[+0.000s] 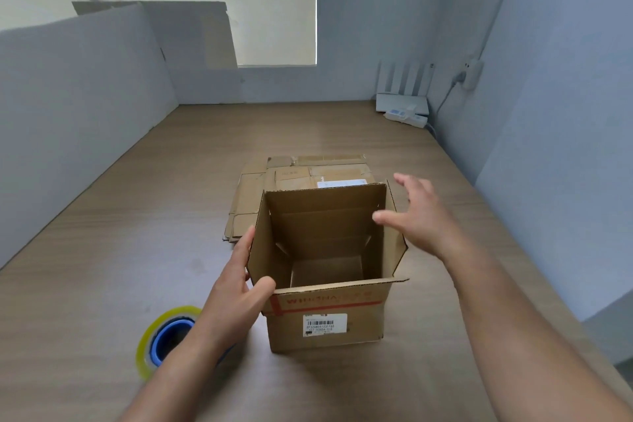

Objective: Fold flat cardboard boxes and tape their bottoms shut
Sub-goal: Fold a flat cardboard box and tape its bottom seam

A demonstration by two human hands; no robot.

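One upright open-topped cardboard box

You have one opened box standing on one table, one pile of flat boxes beyond it, too overlapped to count, one tape roll near left, and one router with four antennas far right.
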